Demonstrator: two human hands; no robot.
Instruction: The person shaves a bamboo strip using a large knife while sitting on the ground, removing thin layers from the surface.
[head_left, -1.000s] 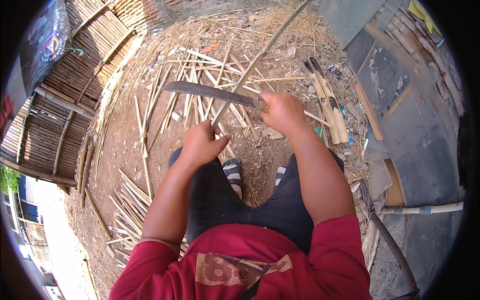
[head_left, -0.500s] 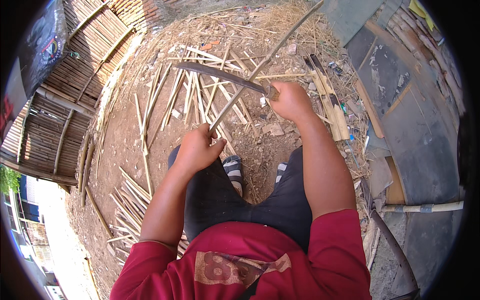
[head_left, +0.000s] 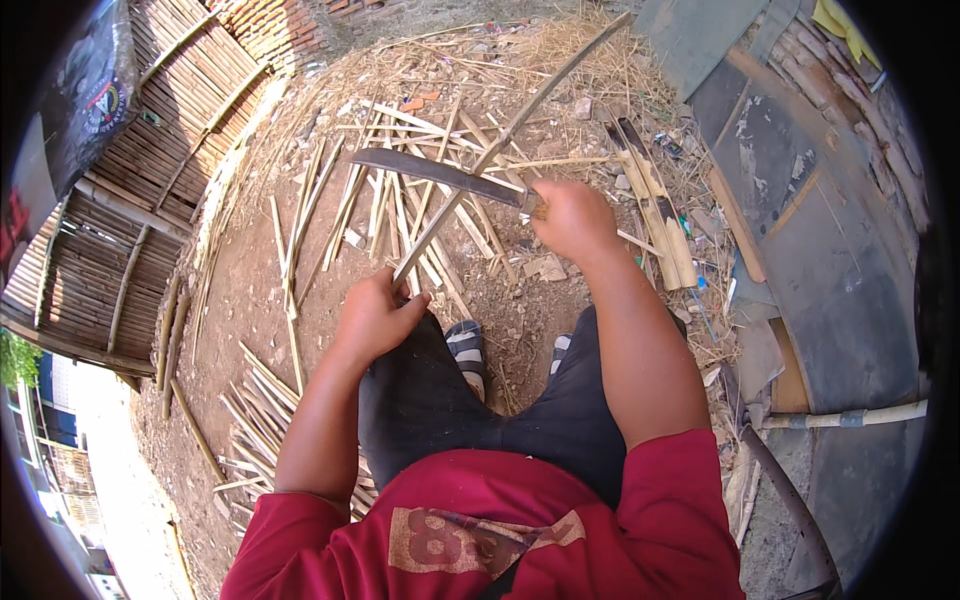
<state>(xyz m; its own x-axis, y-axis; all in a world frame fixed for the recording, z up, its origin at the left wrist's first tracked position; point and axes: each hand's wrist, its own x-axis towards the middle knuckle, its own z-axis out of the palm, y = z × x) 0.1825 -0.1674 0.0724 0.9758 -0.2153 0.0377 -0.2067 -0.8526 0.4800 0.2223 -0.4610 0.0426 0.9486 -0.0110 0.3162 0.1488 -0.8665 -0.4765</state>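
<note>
My left hand (head_left: 378, 316) is closed around the near end of a long bamboo strip (head_left: 546, 92), which slants up and away to the right. In my right hand (head_left: 573, 218) is the handle of a machete (head_left: 432, 171), its long dark blade pointing left. The blade lies across the strip near the strip's middle and appears to touch it. Beyond both hands, several split bamboo strips (head_left: 318, 215) lie crossed on the ground.
A heap of cut strips (head_left: 262, 410) lies at my left. Two split bamboo halves (head_left: 655, 215) rest at the right, beside dark boards (head_left: 820, 240). Woven bamboo panels (head_left: 110, 250) stand at the left. Straw (head_left: 590, 50) and rubble cover the far ground.
My left hand has drawn back toward me and left, pulling the bamboo strip with it. The machete has shifted slightly nearer and left, so its blade crosses the strip further along.
</note>
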